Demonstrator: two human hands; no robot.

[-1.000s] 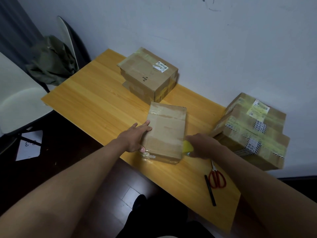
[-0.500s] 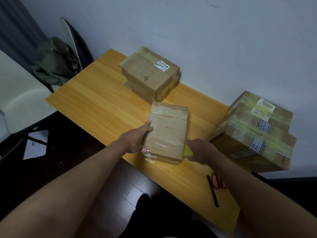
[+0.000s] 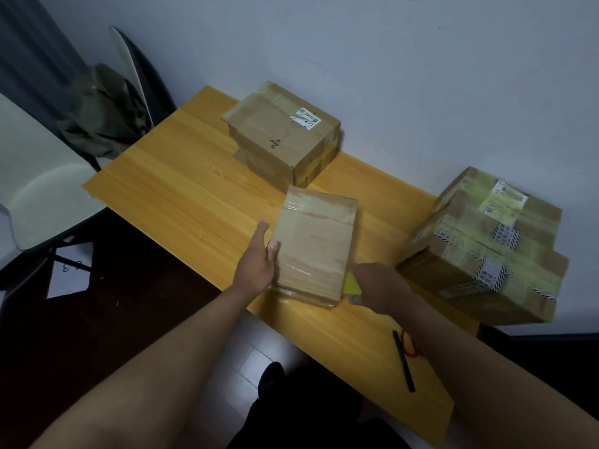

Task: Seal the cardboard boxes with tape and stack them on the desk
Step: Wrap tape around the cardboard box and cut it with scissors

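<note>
Resting centrally, one box point(image 3: 314, 244) is steadied by the left hand point(image 3: 257, 265), fingers straight and together; the right hand point(image 3: 377, 286) is curled round a yellow tape dispenser point(image 3: 351, 283); two two-box stacks are seen at twelve point(image 3: 282, 134) and three o'clock point(image 3: 486, 244).

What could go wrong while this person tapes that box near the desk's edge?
The box sits close to the desk front edge; a hard pull by the right hand on the yellow tape tool might drag it off, since the left hand only steadies one side. The forearm could also knock the black pen.
</note>
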